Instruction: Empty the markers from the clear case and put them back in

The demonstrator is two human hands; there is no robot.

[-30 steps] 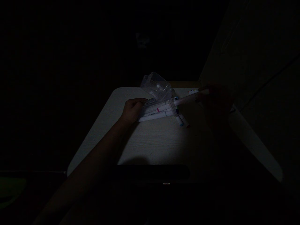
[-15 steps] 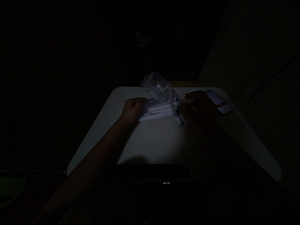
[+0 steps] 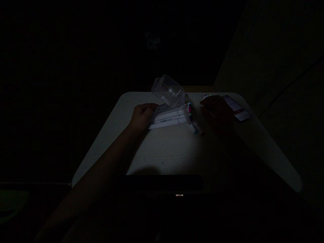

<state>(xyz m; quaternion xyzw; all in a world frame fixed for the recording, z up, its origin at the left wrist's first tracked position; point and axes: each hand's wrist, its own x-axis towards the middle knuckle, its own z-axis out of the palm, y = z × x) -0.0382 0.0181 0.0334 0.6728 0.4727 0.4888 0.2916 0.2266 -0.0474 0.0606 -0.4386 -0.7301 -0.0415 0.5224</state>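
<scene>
A clear plastic marker case [image 3: 186,116] lies on its side on the white table, its lid [image 3: 168,90] hinged back and raised. Several white markers [image 3: 168,118] are inside, their coloured caps facing right. My left hand [image 3: 141,116] is closed around the case's left end. To the right of the caps is my right hand [image 3: 215,109], in deep shadow, with a gap between thumb and fingers and nothing visible in it. Two loose markers [image 3: 196,128], with blue and red ends, lie beside the case mouth.
A phone with a lit screen [image 3: 235,107] lies at the right, just beyond my right hand. More marker ends [image 3: 207,96] show behind that hand. A dark slot [image 3: 162,183] runs along the near edge of the white table [image 3: 157,152]. The room is very dark.
The marker between my right fingers has gone into the case, and a pink cap now shows there. My right hand has let go and drawn slightly right. My left hand keeps its hold.
</scene>
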